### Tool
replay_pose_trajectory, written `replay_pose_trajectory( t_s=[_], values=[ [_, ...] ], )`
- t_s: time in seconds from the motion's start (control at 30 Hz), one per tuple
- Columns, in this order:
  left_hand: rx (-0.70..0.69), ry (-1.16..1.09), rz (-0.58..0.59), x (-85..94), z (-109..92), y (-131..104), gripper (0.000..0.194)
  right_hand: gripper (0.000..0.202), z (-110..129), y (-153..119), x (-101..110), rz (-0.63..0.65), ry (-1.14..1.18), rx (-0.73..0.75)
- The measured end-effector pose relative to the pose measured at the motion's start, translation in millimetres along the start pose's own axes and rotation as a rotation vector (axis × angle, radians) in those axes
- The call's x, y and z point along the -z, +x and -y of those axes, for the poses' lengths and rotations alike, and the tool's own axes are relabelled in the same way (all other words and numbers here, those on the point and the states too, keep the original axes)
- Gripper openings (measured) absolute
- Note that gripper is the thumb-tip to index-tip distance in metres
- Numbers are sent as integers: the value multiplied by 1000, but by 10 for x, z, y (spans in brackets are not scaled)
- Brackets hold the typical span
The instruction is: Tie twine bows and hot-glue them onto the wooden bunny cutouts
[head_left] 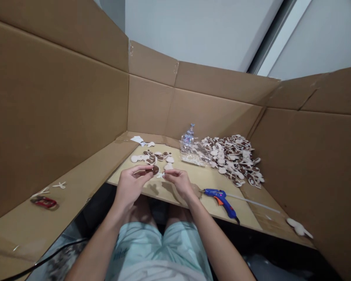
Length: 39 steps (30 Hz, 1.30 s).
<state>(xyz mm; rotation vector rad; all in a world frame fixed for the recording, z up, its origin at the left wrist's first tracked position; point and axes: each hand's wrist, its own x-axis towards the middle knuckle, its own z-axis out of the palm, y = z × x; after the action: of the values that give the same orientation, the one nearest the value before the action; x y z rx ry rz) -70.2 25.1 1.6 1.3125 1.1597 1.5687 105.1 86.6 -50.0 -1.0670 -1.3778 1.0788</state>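
My left hand is closed in a pinch on a brown oval piece with a smooth face, held just above the board's near edge. To the right of it, my right hand pinches something too small to make out, beside a small white piece. Beyond both hands lie several brown and white flat pieces and white rounded shapes on the pale board. Close to my right forearm, a blue glue gun with an orange trigger rests on its side, a clear glue stick in its back.
A large pile of brown and white pieces fills the back right, next to a clear plastic bag and a plastic bottle. Cardboard walls surround the board. Red-handled snips and white bows lie left.
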Motion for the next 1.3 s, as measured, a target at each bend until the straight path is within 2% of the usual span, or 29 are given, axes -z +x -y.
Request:
replay_pose_trajectory(
  t_s=[0.2, 0.4, 0.57, 0.7, 0.8, 0.9, 1.1, 1.3],
  values=[
    [-91, 27, 58, -73, -98, -84, 13, 24, 207, -340, 46, -28, 171, 73],
    [-161, 15, 109, -131, -140, -182, 9, 15, 449, -656, 118, -103, 206, 211],
    [-281, 22, 123, -169, -166, -271, 12, 19, 597, -865, 145, -213, 66, 384],
    [-362, 43, 129, -219, -207, -350, 15, 18, 655, -999, 137, -216, -121, 576],
    [-411, 93, 138, -245, -209, -398, 20, 25, 681, -1047, 126, -238, -192, 691],
    [-454, 170, 132, -249, -184, -421, 24, 28, 698, -1052, 121, -286, -235, 741],
    [-469, 218, 117, -256, -178, -425, 21, 26, 707, -1030, 119, -305, -249, 763],
    [-442, 161, 147, -268, -194, -449, 16, 21, 708, -1039, 119, -310, -247, 749]
  ],
)
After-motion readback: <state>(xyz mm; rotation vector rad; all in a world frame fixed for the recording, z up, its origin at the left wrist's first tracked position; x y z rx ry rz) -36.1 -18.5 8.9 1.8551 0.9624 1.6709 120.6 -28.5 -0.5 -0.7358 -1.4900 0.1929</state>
